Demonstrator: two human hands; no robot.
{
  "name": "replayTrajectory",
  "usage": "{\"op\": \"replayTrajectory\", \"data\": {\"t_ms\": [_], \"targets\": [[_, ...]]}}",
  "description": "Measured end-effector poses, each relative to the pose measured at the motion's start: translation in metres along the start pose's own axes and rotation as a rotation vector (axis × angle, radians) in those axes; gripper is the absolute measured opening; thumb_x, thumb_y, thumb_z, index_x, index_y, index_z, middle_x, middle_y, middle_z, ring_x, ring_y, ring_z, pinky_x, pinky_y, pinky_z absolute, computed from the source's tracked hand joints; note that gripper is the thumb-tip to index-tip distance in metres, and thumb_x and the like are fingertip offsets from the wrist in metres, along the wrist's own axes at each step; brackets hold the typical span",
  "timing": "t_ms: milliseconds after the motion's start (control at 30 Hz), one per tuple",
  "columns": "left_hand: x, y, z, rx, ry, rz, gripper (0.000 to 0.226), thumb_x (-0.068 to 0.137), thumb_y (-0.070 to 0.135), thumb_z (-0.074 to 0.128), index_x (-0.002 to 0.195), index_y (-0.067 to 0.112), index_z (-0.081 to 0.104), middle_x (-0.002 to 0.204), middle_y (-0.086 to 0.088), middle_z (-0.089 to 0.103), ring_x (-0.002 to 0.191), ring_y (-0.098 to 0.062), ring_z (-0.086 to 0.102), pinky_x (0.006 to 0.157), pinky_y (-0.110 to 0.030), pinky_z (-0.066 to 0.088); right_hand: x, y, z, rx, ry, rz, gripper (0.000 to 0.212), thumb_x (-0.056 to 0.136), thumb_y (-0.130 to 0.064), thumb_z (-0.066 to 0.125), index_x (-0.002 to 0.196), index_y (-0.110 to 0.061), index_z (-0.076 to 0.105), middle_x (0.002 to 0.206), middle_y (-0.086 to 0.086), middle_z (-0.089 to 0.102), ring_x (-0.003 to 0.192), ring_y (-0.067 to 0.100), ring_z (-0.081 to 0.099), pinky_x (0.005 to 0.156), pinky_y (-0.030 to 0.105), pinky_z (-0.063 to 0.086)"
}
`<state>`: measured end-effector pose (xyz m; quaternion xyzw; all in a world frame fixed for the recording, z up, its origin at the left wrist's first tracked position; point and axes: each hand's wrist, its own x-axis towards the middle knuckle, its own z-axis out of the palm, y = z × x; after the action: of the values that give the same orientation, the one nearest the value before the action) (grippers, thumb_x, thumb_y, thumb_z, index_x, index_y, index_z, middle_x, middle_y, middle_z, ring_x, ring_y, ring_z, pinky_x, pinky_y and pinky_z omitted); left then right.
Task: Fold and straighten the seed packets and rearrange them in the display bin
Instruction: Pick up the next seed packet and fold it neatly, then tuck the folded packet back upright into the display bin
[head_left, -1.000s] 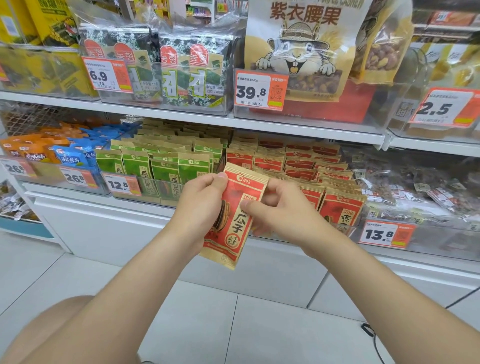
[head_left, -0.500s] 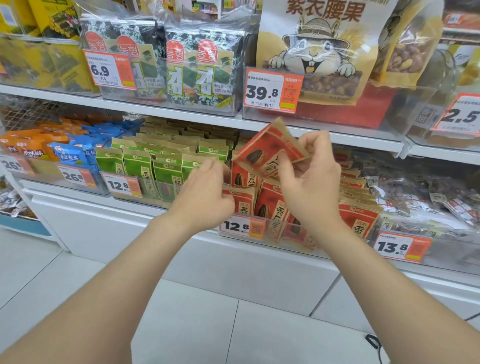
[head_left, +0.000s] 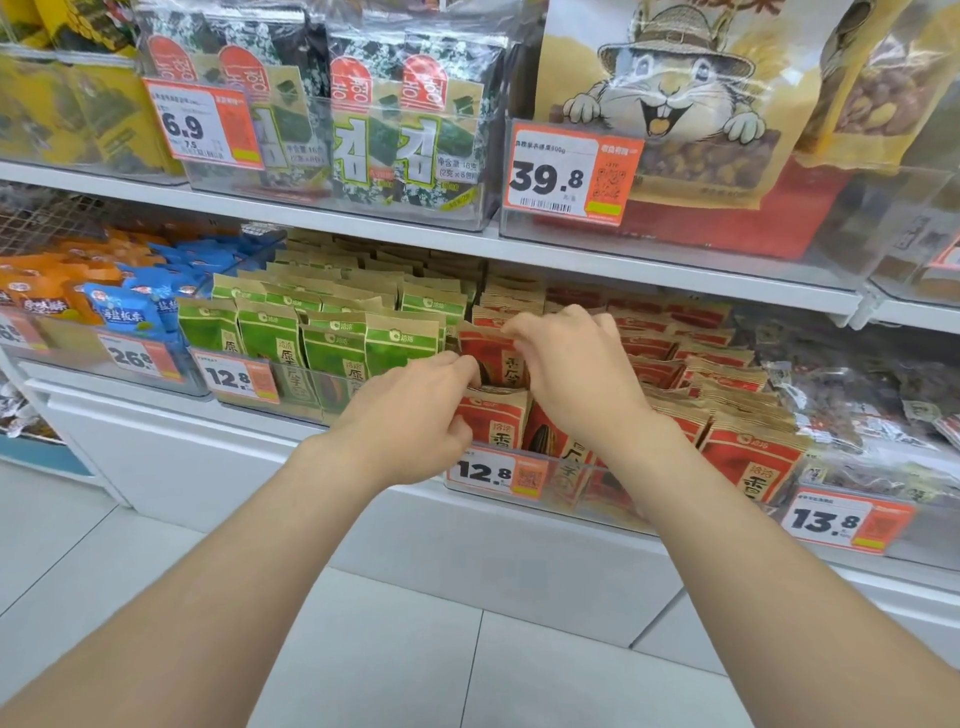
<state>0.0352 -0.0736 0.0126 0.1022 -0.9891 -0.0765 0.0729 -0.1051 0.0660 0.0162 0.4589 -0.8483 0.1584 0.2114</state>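
**A:** What is found changed in the head view?

**B:** A second ago the red seed packet (head_left: 493, 353) was held out in front of the shelf (head_left: 156, 415) by both hands. Half a second ago it was raised over the display bin (head_left: 587, 499). Now it is lowered into the bin's left column, just behind the front packet. The straightening is judged done, and only the seating of this packet remains.

**A:** How is it held?

**B:** Its top edge is covered by the curled fingers of the right hand (head_left: 576, 374), so that grip is taken as closed on it. The left hand (head_left: 415, 410) is narrow, with fingertips at the packet's left edge. Whether it is pinched there cannot be told.

**A:** And the counts?

**B:** Two hands are counted. Three red packets are seen in the front row, and those behind overlap too much to be counted. Four green packets (head_left: 332, 343) are counted in their front row. Four whole price tags (head_left: 493, 473) are counted on this level.
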Motion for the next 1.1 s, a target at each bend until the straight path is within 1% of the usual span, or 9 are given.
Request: {"op": "replayTrajectory", "data": {"t_ms": [233, 433, 567, 667, 767, 833, 900, 1000, 1100], "targets": [[0.008, -0.004, 0.008, -0.020, 0.026, 0.024, 0.023, 0.090, 0.024, 0.058, 0.111, 0.024, 0.048, 0.097, 0.007, 0.061, 0.080, -0.021, 0.060, 0.065, -0.043, 0.056, 0.018, 0.002, 0.002, -0.146, -0.246, 0.021, 0.038, 0.106, -0.019, 0.053, 0.135, -0.036, 0.071, 0.104, 0.002, 0.071, 0.121, 0.029, 0.042, 0.086, 0.043, 0.014], [0.011, -0.007, 0.008, 0.013, 0.022, 0.045, 0.037, 0.088, 0.023, 0.057, 0.124, 0.021, 0.066, 0.114, 0.005, 0.069, 0.100, -0.023, 0.066, 0.076, -0.045, 0.061, 0.028, 0.008, 0.007, -0.156, -0.430, -0.010, 0.042, 0.106, -0.018, 0.054, 0.139, -0.040, 0.069, 0.111, 0.003, 0.069, 0.121, 0.029, 0.037, 0.087, 0.046, 0.015], [0.009, -0.007, 0.006, 0.042, 0.041, 0.077, 0.041, 0.089, 0.024, 0.057, 0.129, 0.023, 0.068, 0.128, 0.007, 0.067, 0.111, -0.022, 0.066, 0.081, -0.046, 0.061, 0.032, 0.013, 0.012, -0.080, -0.453, 0.014, 0.043, 0.105, -0.013, 0.051, 0.134, -0.038, 0.071, 0.106, -0.003, 0.069, 0.114, 0.026, 0.033, 0.090, 0.046, 0.019], [0.009, -0.007, 0.001, 0.034, 0.089, 0.065, 0.045, 0.090, 0.030, 0.060, 0.135, 0.025, 0.066, 0.134, 0.011, 0.065, 0.115, -0.019, 0.066, 0.083, -0.044, 0.061, 0.028, 0.015, 0.006, 0.039, -0.413, 0.033, 0.044, 0.105, -0.018, 0.043, 0.133, -0.033, 0.074, 0.102, -0.006, 0.069, 0.123, 0.029, 0.043, 0.102, 0.049, 0.023], [0.007, -0.008, 0.001, 0.015, 0.118, 0.060, 0.042, 0.091, 0.039, 0.061, 0.131, 0.029, 0.063, 0.129, 0.015, 0.064, 0.111, -0.016, 0.065, 0.082, -0.042, 0.060, 0.027, 0.014, -0.001, 0.251, -0.165, 0.079, 0.037, 0.103, -0.021, 0.045, 0.106, -0.022, 0.082, 0.099, -0.007, 0.068, 0.108, 0.024, 0.061, 0.106, 0.047, 0.038], [0.006, -0.007, 0.003, -0.009, 0.141, 0.063, 0.034, 0.090, 0.041, 0.062, 0.121, 0.030, 0.056, 0.118, 0.015, 0.060, 0.098, -0.015, 0.064, 0.074, -0.039, 0.056, 0.030, 0.014, 0.002, 0.257, -0.033, 0.107, 0.034, 0.104, -0.021, 0.046, 0.099, -0.018, 0.080, 0.104, 0.000, 0.068, 0.101, 0.025, 0.064, 0.100, 0.049, 0.049], [0.007, -0.004, 0.005, -0.037, 0.172, 0.067, 0.036, 0.088, 0.042, 0.064, 0.116, 0.031, 0.044, 0.111, 0.013, 0.052, 0.079, -0.017, 0.060, 0.063, -0.038, 0.049, 0.031, 0.011, 0.008, 0.187, -0.053, 0.131, 0.036, 0.106, -0.025, 0.046, 0.083, -0.021, 0.073, 0.097, 0.000, 0.068, 0.096, 0.027, 0.062, 0.097, 0.052, 0.049], [0.010, 0.002, 0.009, -0.007, 0.174, 0.081, 0.057, 0.086, 0.044, 0.064, 0.135, 0.029, 0.039, 0.140, 0.013, 0.045, 0.072, -0.022, 0.063, 0.060, -0.038, 0.049, 0.029, 0.004, 0.014, 0.020, -0.182, 0.121, 0.050, 0.112, -0.039, 0.033, 0.072, -0.024, 0.060, 0.086, -0.001, 0.064, 0.099, 0.027, 0.056, 0.100, 0.053, 0.039], [0.015, 0.003, 0.013, 0.040, 0.102, 0.042, 0.073, 0.086, 0.048, 0.060, 0.151, 0.025, 0.035, 0.171, 0.012, 0.024, 0.093, -0.029, 0.070, 0.070, -0.038, 0.053, 0.032, 0.004, 0.013, -0.009, -0.262, 0.141, 0.057, 0.112, -0.041, 0.024, 0.081, -0.017, 0.064, 0.099, 0.000, 0.063, 0.118, 0.029, 0.049, 0.104, 0.056, 0.029]]}}
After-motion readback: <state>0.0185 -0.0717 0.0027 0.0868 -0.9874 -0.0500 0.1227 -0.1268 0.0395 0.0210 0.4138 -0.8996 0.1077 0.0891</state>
